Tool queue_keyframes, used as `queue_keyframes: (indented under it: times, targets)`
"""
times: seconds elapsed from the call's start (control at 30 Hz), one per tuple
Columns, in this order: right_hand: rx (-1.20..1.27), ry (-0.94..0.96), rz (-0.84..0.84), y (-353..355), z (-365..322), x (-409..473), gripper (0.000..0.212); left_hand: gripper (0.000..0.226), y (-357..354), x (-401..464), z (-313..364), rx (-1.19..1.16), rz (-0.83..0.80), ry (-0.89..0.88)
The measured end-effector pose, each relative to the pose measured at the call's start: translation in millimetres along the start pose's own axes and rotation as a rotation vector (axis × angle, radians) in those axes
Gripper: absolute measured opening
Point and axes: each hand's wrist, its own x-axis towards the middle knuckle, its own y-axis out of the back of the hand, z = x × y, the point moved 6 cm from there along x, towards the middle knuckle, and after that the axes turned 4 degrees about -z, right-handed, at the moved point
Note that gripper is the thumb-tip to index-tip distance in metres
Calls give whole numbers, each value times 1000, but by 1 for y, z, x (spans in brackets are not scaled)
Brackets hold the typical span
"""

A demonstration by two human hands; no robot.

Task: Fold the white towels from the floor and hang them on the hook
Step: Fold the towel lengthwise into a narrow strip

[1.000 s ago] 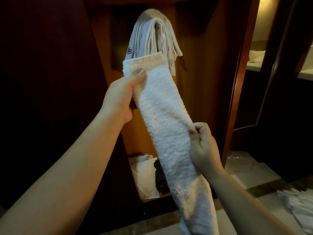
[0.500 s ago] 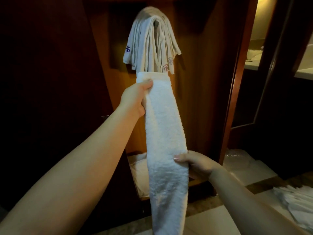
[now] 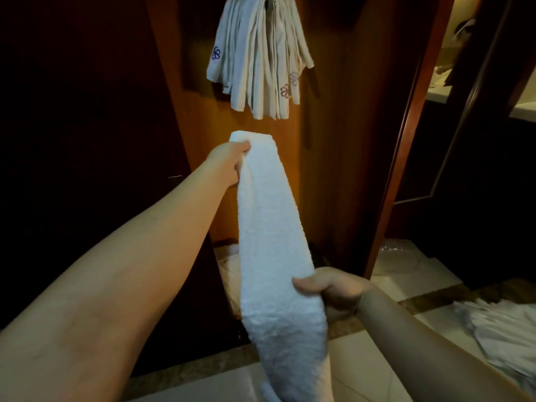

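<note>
A long white towel (image 3: 269,227), folded into a narrow strip, hangs in front of me. My left hand (image 3: 227,163) grips its top end, below the hanging bundle. My right hand (image 3: 333,291) grips the strip lower down, thumb on the front and fingers behind. The towel's bottom end drops out of view. Above, several folded white towels (image 3: 261,59) with small flower logos hang on the wooden wall; the hook itself is hidden under them.
A wooden panel (image 3: 333,140) stands behind the towel, with a dark door to the left. A white bag (image 3: 229,271) sits low behind the strip. More white towels (image 3: 499,329) lie on the tiled floor at right. A doorway opens at the right.
The view has tilted down, so the hung towels sit higher in frame. My right hand slid down the strip and the towel now hangs straighter and taut between both hands.
</note>
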Motion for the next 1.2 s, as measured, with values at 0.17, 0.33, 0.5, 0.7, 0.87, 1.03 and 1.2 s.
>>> queue_keyframes:
  times: [0.17,0.33,0.5,0.7,0.87,1.03,1.2]
  targets:
    - [166,131,34,-4,-34,-8,70,55,1,5,-55,31,-245,115]
    - [119,352,270,16,-85,-22,41,54,-3,-23,-111,232,-203,-97]
    - [132,546,357,34,-116,-39,52,17,15,-72,-170,151,-133,-293]
    - [87,673,404,39,-153,-47,61,21,17,-74,-232,127,-174,58]
    - [33,719,516,40,-186,-43,59,44,7,-90,-206,191,-226,-175]
    - [-41,729,630,31,-211,-31,61,84,-23,-105,-170,486,-137,-451]
    - [-148,722,688,22,-228,-28,62,50,-20,-87,-135,575,49,-559]
